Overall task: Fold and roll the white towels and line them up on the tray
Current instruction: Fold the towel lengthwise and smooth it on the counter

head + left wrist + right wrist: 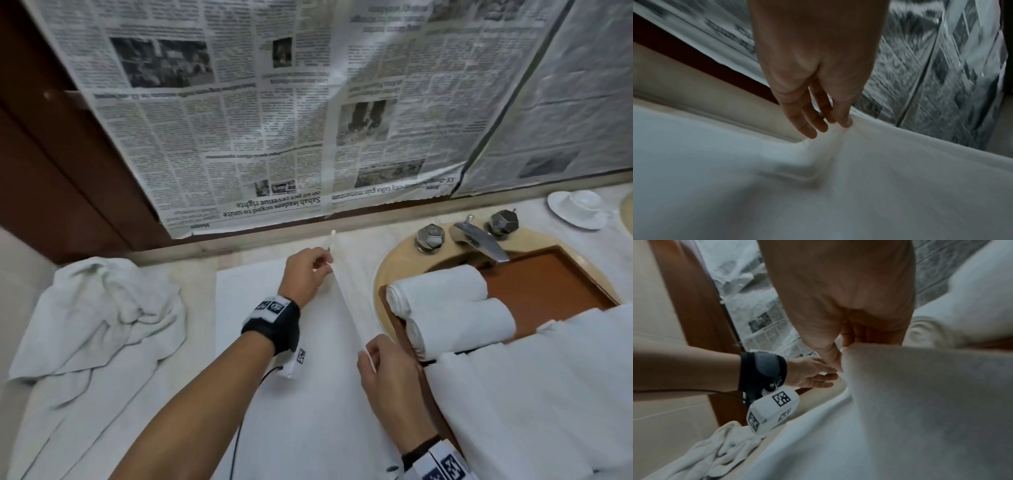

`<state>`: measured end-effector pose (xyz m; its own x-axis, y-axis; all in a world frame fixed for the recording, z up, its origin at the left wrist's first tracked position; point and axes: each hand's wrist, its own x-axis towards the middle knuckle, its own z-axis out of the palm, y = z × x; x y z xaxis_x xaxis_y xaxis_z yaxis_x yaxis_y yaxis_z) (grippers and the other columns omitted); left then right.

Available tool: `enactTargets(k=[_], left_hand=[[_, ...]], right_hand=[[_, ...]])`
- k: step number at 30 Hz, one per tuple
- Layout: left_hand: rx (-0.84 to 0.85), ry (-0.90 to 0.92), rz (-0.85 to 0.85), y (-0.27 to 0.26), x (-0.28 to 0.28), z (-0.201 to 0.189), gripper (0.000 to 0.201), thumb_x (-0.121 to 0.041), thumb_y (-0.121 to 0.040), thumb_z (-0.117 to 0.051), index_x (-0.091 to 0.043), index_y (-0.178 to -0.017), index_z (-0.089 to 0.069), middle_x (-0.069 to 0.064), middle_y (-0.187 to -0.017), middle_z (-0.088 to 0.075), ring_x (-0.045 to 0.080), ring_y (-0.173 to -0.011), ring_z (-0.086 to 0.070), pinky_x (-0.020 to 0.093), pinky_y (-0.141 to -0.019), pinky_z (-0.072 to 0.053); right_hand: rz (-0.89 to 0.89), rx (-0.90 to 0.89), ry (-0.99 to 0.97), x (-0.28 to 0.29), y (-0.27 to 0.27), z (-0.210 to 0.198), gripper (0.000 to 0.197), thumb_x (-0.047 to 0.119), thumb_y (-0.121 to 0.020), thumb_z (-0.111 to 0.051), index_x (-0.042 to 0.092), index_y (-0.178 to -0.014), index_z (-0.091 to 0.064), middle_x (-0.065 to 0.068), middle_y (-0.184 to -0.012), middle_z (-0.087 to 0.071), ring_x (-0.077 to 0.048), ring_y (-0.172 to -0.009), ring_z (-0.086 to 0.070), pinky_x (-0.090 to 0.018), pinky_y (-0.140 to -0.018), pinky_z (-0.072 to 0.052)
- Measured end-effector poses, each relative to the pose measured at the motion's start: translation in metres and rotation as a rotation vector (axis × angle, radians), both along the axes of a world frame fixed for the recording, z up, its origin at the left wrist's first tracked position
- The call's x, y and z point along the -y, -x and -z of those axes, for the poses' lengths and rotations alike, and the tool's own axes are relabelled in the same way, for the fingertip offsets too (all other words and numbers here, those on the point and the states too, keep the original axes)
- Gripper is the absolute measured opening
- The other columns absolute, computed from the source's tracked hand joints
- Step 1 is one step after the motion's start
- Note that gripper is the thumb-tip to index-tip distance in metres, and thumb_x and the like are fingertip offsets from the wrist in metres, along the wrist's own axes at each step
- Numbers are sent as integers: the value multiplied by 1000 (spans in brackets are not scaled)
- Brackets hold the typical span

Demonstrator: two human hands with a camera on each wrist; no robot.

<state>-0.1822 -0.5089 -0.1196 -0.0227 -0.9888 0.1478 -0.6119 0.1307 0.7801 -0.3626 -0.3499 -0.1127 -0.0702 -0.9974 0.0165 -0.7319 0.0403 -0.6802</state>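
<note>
Your left hand point(306, 274) pinches the far end of a raised edge of the flat white towel point(308, 394) spread on the counter point(202, 274); in the left wrist view the thumb and forefinger meet on the cloth while the other fingers point(807, 128) hang straight, and the pinch point itself is motion-blurred. Your right hand point(387, 373) pinches the near end of the same edge. In the right wrist view the lifted cloth hides your right fingertips, so only the thumb side of the grip shows. Between the two hands the edge runs taut and lifted off the rest of the towel.

The brown tray point(548, 284) sits across the sink basin point(394, 270), under the tap point(479, 240). Two rolled towels point(445, 305) lie side by side and touching at its left end. More white cloth point(531, 394) covers the tray's near edge and runs out of the picture at the right and bottom; you cannot tell whether it is one towel or several. A crumpled towel point(99, 318) lies on the counter to the left, well apart from the tray. Newspaper point(274, 102) covers the wall behind. A white cup and saucer point(579, 209) stands at the far right, near the picture's edge.
</note>
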Motion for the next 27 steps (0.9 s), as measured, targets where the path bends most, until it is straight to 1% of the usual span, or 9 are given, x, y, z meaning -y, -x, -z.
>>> enactTargets(k=[3, 7, 10, 13, 17, 20, 22, 25, 27], left_hand=[[-59, -3, -83, -53, -27, -8, 12, -4, -84, -73, -15, -90, -73, -7, -89, -70, 7, -80, -65, 13, -78, -50], [-11, -37, -180, -125, -60, -2, 17, -1, -86, -69, -16, -91, -74, -11, -87, -68, 1, -77, -64, 5, -74, -44], [45, -92, -264, -165, -83, 19, 27, 1, -87, -62, -25, -88, -71, -6, -92, -72, 11, -81, -66, 22, -82, -51], [28, -181, -335, -182, -103, 44, 25, 0, -85, -58, -21, -90, -72, -2, -92, -72, 16, -84, -66, 32, -88, -53], [31, -199, -331, -186, -106, 55, 14, -13, -87, -65, -20, -97, -72, -3, -94, -69, 10, -84, -62, 20, -82, -44], [73, -192, -262, -187, -101, 58, 18, -13, -87, -68, -22, -103, -70, -4, -96, -66, 9, -84, -60, 25, -84, -47], [85, -179, -237, -186, -99, 60, 23, -12, -89, -65, -25, -108, -69, -8, -102, -64, 9, -88, -59, 25, -85, -47], [68, -149, -252, -185, -98, 61, 26, -12, -92, -63, -27, -111, -70, -12, -105, -63, 6, -90, -58, 22, -83, -44], [48, -160, -278, -186, -96, 63, 27, -13, -92, -63, -29, -112, -71, -11, -104, -64, 8, -91, -58, 27, -85, -47]], right_hand=[[-116, -35, -23, -10, -36, -23, 19, 21, -92, -60, 18, -78, -49, 5, -69, -51, -18, -66, -52, -37, -62, -43], [-305, -103, -61, -22, -97, -37, 12, 27, -101, -47, 20, -90, -45, 1, -89, -54, -19, -80, -54, -29, -66, -33], [-397, -141, -137, -31, -142, -22, 14, 26, -101, -42, 15, -104, -51, -6, -105, -58, -28, -93, -59, -31, -70, -30], [-475, -211, -236, -42, -171, 1, 20, 25, -102, -39, 12, -113, -50, -8, -112, -57, -31, -98, -58, -33, -70, -31], [-490, -236, -307, -51, -186, 23, 18, 25, -101, -38, 13, -110, -49, -7, -111, -56, -29, -90, -55, -34, -68, -32], [-469, -227, -294, -53, -188, 32, 17, 24, -101, -38, 13, -106, -49, -6, -107, -57, -27, -86, -53, -29, -58, -30], [-448, -203, -280, -53, -189, 32, 17, 25, -101, -38, 13, -105, -49, -5, -105, -56, -20, -79, -44, -25, -52, -26], [-427, -185, -257, -50, -189, 31, 16, 27, -102, -37, 15, -104, -48, 1, -96, -49, -17, -79, -42, -29, -62, -30], [-418, -156, -247, -48, -190, 31, 12, 27, -102, -38, 17, -100, -45, 3, -93, -45, -17, -78, -43, -30, -66, -33]])
